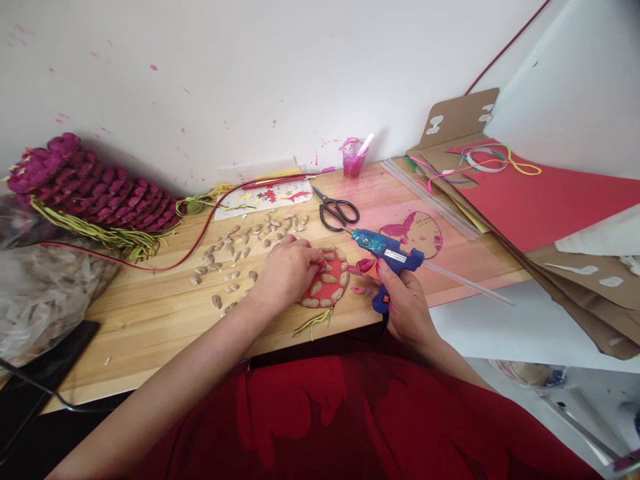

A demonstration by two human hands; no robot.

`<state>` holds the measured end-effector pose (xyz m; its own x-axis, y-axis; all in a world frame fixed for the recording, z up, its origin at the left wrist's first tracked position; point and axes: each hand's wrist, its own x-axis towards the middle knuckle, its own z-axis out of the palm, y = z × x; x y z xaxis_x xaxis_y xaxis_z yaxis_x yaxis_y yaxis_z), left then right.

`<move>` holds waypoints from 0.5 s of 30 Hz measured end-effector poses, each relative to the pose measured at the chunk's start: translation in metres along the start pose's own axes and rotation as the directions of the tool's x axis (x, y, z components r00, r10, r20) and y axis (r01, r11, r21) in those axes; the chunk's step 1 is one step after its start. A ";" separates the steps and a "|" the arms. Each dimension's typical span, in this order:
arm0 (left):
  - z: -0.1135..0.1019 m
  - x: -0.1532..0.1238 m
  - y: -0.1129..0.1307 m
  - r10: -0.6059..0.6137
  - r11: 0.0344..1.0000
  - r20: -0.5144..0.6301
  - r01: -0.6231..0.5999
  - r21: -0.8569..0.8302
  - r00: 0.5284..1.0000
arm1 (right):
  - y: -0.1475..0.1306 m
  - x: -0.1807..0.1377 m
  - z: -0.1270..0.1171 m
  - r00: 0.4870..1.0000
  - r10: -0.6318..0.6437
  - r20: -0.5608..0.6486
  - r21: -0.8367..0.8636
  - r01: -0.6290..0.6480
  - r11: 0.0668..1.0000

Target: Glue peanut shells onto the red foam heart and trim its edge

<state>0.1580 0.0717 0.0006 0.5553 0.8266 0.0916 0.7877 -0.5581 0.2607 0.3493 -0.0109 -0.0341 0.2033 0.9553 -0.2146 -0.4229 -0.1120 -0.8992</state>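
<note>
On the table near its front edge lies a red heart-shaped or rounded piece with several peanuts set along its rim and across its middle. My left hand bends over its left side, fingertips pinched together at the surface; what they hold is hidden. In my right hand is a blue hot glue gun, its nozzle pointing left, above the piece's right side. My right fingers wrap its handle near the orange trigger. Loose peanuts are scattered left of my left hand.
Black-handled scissors lie beyond the glue gun, before a pink-stained cup. A pink-smeared heart-shaped cutout and clear glue sticks are at right. Red card covers cardboard. Left are a purple peanut bundle and a plastic bag.
</note>
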 end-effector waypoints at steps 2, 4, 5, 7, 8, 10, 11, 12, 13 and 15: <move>-0.001 -0.004 -0.004 0.045 0.999 -0.060 -0.045 0.005 0.997 | 0.001 0.000 -0.001 1.000 -0.017 0.002 0.004 0.017 1.000; -0.003 -0.009 -0.002 0.087 0.996 -0.097 -0.086 0.019 0.991 | 0.002 0.001 -0.001 0.999 -0.035 0.007 0.007 0.035 0.999; -0.004 -0.011 0.000 0.108 0.994 -0.095 -0.107 0.021 0.990 | 0.003 0.001 -0.002 0.999 -0.039 0.009 0.010 0.039 0.999; -0.005 -0.014 0.006 0.151 0.989 -0.052 -0.150 0.017 0.987 | 0.004 0.001 -0.002 0.999 -0.041 0.014 0.019 0.041 0.999; -0.004 -0.015 0.010 0.167 0.986 -0.027 -0.167 0.015 0.986 | 0.004 0.002 -0.002 0.999 -0.037 0.020 0.023 0.037 0.999; -0.002 -0.015 0.016 0.188 0.982 0.006 -0.188 0.025 0.982 | 0.003 0.001 -0.001 0.999 -0.037 0.022 0.032 0.036 0.999; -0.001 -0.015 0.017 0.193 0.981 0.015 -0.193 0.036 0.981 | 0.003 0.001 -0.001 0.999 -0.037 0.021 0.033 0.037 0.999; 0.000 -0.015 0.019 0.196 0.979 0.022 -0.197 0.050 0.980 | 0.003 0.001 -0.001 0.999 -0.038 0.018 0.032 0.038 0.999; 0.001 -0.015 0.019 0.202 0.977 0.031 -0.203 0.066 0.979 | 0.002 0.001 -0.001 0.999 -0.039 0.015 0.030 0.038 0.999; 0.001 -0.014 0.019 0.223 0.970 0.053 -0.227 0.088 0.973 | 0.001 0.000 0.000 0.999 -0.033 0.007 0.022 0.033 0.999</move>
<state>0.1656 0.0499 0.0029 0.7306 0.6759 0.0967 0.6611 -0.7357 0.1475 0.3486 -0.0111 -0.0353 0.2112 0.9603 -0.1823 -0.4355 -0.0745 -0.8971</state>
